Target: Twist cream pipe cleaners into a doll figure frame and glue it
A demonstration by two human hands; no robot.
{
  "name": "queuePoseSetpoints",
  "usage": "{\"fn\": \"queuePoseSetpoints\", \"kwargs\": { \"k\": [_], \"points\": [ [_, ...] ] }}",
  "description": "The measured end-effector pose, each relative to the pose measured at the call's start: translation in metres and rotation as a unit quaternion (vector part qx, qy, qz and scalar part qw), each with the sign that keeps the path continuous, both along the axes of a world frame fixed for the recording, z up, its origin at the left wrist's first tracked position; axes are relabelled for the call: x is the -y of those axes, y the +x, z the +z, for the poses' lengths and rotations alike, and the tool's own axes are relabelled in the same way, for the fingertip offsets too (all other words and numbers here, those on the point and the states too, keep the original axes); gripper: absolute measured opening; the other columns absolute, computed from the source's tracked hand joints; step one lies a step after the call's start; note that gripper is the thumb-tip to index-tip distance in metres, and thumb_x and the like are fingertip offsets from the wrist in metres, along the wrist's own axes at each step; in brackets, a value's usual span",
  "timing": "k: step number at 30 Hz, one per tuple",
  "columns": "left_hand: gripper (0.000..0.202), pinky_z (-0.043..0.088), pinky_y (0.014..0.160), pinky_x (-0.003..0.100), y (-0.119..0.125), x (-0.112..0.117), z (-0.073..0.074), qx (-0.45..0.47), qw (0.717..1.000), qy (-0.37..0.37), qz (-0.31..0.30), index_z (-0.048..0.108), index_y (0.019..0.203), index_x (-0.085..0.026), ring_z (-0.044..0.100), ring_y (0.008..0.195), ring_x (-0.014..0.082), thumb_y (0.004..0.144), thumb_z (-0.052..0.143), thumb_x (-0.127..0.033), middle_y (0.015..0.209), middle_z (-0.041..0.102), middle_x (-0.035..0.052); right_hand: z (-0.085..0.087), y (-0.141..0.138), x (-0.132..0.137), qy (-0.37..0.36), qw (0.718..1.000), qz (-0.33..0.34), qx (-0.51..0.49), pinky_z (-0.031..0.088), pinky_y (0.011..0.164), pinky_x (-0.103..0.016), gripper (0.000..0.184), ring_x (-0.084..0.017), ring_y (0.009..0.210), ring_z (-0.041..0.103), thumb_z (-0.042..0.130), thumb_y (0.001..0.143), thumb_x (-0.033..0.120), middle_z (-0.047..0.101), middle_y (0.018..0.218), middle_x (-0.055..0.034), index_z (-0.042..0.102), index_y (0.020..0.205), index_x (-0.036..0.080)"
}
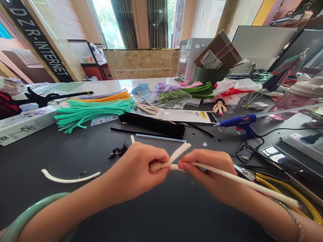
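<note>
My left hand (pixel 148 168) is closed around a coiled bundle of cream pipe cleaners (pixel 154 166). Two flattened ends of the bundle stick up to the right from between thumb and forefinger. With thumb and fingertips pinched, my right hand (pixel 209 168) grips a long cream pipe cleaner (pixel 242 179), close to where it meets the bundle. Its free length runs right and down over my right wrist. Part of the bundle is hidden inside my left fist. On the table to the left lies a loose curved cream pipe cleaner piece (pixel 72 178).
Bunches of mint (pixel 96 112), black (pixel 153 124) and green pipe cleaners (pixel 196 90) lie across the table. A blue glue gun (pixel 239 124) stands at right, near yellow-handled scissors (pixel 285 183) and a phone (pixel 274 154). A small doll-like figure (pixel 219 107) sits behind.
</note>
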State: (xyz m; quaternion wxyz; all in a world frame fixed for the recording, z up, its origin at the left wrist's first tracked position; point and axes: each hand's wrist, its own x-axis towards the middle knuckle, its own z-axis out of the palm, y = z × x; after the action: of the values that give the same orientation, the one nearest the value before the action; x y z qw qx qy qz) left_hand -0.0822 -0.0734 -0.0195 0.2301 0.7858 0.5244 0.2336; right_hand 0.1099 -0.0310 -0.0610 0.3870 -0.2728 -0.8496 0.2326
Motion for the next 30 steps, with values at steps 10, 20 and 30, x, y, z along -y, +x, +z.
{"fn": "queuePoseSetpoints", "kwargs": {
  "k": [10, 20, 30],
  "points": [
    [0.014, 0.023, 0.04, 0.018, -0.002, -0.005, 0.006, 0.209, 0.942, -0.262, -0.022, 0.062, 0.064, -0.013, 0.028, 0.045, 0.0046, 0.072, 0.065, -0.024, 0.049, 0.036, -0.0084, 0.002, 0.0, -0.005, -0.191, 0.977, 0.067, -0.065, 0.037, 0.047, -0.02, 0.014, -0.009, 0.051, 0.048, 0.062, 0.08, 0.023, 0.061, 0.058, 0.0001, 0.07, 0.071, 0.016],
    [0.01, 0.023, 0.031, 0.013, 0.003, -0.008, -0.011, 0.457, 0.836, -0.304, 0.003, 0.063, 0.06, -0.014, 0.04, 0.032, 0.0011, 0.067, 0.069, -0.017, 0.052, 0.062, -0.0032, -0.006, -0.018, -0.002, -0.458, 0.844, 0.109, -0.258, 0.03, 0.039, -0.019, 0.02, -0.007, 0.043, 0.041, 0.073, 0.069, 0.035, 0.056, 0.05, 0.0021, 0.069, 0.064, 0.016],
    [0.017, 0.025, 0.034, 0.011, 0.015, -0.003, -0.016, 0.511, 0.823, -0.224, 0.109, 0.061, 0.058, -0.013, 0.038, 0.033, -0.0012, 0.072, 0.068, -0.021, 0.053, 0.06, -0.005, -0.019, -0.03, 0.02, -0.378, 0.883, -0.007, -0.278, 0.04, 0.039, -0.018, 0.016, -0.007, 0.044, 0.048, 0.067, 0.075, 0.03, 0.058, 0.056, 0.0017, 0.067, 0.066, 0.016]
  ]
}}
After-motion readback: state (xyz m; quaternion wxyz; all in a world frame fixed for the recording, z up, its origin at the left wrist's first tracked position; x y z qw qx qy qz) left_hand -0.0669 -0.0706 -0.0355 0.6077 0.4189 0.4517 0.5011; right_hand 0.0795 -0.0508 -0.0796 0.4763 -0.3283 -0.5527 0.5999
